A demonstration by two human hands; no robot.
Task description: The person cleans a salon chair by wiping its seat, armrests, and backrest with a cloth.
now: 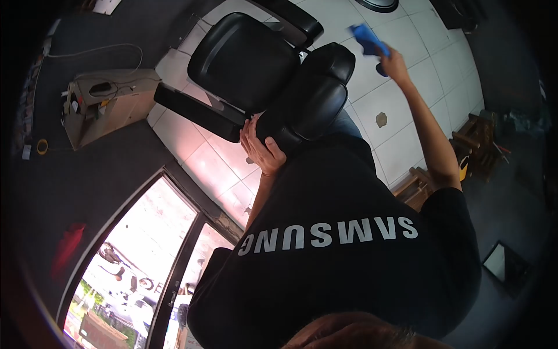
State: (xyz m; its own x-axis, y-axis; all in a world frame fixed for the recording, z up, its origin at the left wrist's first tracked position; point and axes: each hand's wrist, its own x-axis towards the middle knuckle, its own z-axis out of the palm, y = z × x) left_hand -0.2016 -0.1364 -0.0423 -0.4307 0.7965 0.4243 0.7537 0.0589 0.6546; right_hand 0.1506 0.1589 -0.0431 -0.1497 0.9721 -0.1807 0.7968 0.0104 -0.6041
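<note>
A black padded chair with armrests, its seat (pixel 244 64) facing up, stands in front of me. My left hand (pixel 263 150) lies against the near side of its backrest (pixel 317 107), fingers stretched out and thumb apart, gripping nothing. Out to the right, my right hand (pixel 395 65) is closed around a blue cloth (pixel 369 41), held up clear of the chair. The cloth's far end is blurred by motion, and a dark blue bit of it shows below the fist.
White floor tiles (pixel 430 70) lie around the chair, with a broken patch (pixel 381 120). A wooden cabinet (pixel 110 110) with cables stands at left. A glass door (pixel 145 256) is at lower left. Wooden furniture (pixel 479 139) stands at right. A round dark base (pixel 378 4) shows at the top.
</note>
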